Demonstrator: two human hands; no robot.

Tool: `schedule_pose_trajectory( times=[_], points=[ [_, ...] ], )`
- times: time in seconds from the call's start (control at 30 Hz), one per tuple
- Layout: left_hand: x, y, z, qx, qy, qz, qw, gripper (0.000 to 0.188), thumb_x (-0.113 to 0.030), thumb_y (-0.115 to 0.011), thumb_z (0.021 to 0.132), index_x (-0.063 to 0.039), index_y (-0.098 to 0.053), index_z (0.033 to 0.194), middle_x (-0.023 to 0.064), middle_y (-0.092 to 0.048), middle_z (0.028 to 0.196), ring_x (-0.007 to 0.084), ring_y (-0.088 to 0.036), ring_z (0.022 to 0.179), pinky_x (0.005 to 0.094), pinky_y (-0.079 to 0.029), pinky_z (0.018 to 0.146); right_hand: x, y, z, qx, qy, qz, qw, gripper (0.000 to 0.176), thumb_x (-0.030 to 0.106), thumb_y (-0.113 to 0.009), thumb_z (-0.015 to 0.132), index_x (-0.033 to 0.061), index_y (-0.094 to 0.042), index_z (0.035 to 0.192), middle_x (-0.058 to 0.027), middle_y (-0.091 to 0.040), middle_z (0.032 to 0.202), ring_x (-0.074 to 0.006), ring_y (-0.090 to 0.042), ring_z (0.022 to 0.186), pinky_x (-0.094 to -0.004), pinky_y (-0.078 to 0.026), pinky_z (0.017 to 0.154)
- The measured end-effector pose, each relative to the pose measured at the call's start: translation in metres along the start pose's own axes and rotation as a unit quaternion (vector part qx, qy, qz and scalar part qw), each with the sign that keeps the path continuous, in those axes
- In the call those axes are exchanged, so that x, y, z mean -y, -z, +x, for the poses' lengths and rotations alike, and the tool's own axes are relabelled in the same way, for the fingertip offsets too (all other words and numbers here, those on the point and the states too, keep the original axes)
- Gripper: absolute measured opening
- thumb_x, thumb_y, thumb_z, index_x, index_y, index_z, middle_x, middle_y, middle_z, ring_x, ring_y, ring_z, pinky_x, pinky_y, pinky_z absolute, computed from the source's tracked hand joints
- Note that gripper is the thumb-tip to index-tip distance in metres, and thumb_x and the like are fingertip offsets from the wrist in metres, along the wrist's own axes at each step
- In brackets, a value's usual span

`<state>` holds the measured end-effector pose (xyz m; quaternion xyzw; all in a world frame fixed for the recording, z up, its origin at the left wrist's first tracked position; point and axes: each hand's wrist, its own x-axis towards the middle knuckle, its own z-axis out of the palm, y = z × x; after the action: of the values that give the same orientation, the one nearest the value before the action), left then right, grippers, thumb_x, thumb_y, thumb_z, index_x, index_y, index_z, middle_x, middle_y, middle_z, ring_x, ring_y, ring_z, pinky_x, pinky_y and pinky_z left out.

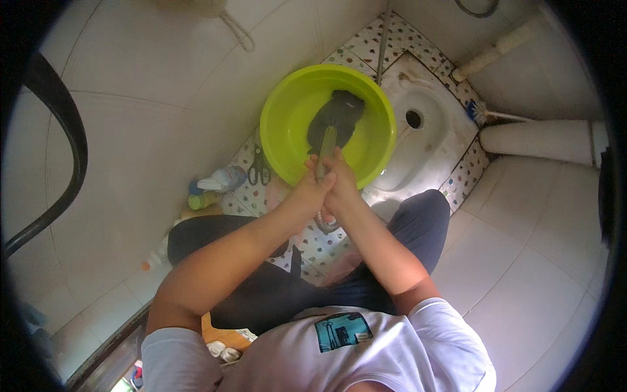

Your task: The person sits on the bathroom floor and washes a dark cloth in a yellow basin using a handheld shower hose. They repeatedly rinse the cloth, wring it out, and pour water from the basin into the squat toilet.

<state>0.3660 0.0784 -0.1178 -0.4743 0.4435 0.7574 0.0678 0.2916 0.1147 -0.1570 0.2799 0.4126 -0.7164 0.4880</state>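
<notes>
Both of my hands are together around the handle of a hand-held shower head [327, 144], just over the near rim of a lime-green plastic basin [274, 147]. My left hand [313, 188] wraps it from the left, its thumb along the top. My right hand [341, 183] closes around it from the right, fingertips beside the handle. Below the hands hangs a ribbed metal hose [323, 224]. The shower head points at a dark piece of cloth [338, 110] on the basin's floor. Whether water is flowing is hard to tell.
Right of the basin lies a white squat toilet [431, 142], with a toilet brush [480, 111] and a thick white pipe [536, 142] beyond. Black-handled scissors [258, 169] and a spray bottle [223, 180] sit at left. A vertical thin pipe [384, 44] stands behind the basin.
</notes>
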Motion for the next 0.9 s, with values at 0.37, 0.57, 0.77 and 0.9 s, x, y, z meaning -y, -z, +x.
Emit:
schedule_pose_trajectory(
  times=[0.37,0.57,0.77,0.9],
  points=[
    [-0.044,0.005,-0.067,-0.054,0.046,-0.215,0.974,0.020,-0.012,-0.041,0.091,-0.002,-0.044,0.108,0.0087,-0.050,0.085,0.0137,-0.045,0.056,0.0235,-0.035,0.045,0.052,0.048,0.177,-0.086,0.308,-0.856,0.405,0.086,0.028,-0.066,0.075,0.0130,-0.014,0.142,-0.0218,-0.016,0.144,-0.0440,-0.025,0.127,-0.0490,-0.037,0.096],
    [-0.063,-0.003,-0.082,-0.022,0.080,-0.238,0.968,0.026,-0.011,-0.042,0.090,-0.004,-0.044,0.116,0.0080,-0.052,0.092,0.0127,-0.043,0.056,0.0233,-0.033,0.048,0.047,0.072,0.241,-0.090,0.209,-0.886,0.404,0.072,0.033,-0.074,0.067,0.0162,-0.042,0.129,-0.0220,-0.045,0.127,-0.0418,-0.055,0.100,-0.0463,-0.048,0.080],
    [-0.061,0.000,-0.089,-0.027,0.060,-0.266,0.962,0.025,-0.012,-0.041,0.091,-0.004,-0.044,0.114,0.0080,-0.052,0.090,0.0120,-0.042,0.055,0.0233,-0.033,0.048,0.010,0.047,0.171,0.012,0.129,-0.713,0.689,0.053,0.056,-0.064,0.071,0.0029,-0.064,0.079,-0.0184,-0.064,0.079,-0.0291,-0.063,0.077,-0.0382,-0.049,0.067],
    [-0.062,-0.003,-0.089,-0.010,0.046,-0.271,0.962,0.026,-0.012,-0.040,0.091,-0.004,-0.043,0.115,0.0082,-0.051,0.090,0.0117,-0.042,0.055,0.0232,-0.032,0.048,0.020,0.034,0.137,-0.018,-0.008,-0.594,0.804,0.068,0.063,-0.054,0.075,-0.0035,-0.064,0.081,-0.0136,-0.063,0.078,-0.0259,-0.060,0.070,-0.0381,-0.047,0.066]
  ],
)
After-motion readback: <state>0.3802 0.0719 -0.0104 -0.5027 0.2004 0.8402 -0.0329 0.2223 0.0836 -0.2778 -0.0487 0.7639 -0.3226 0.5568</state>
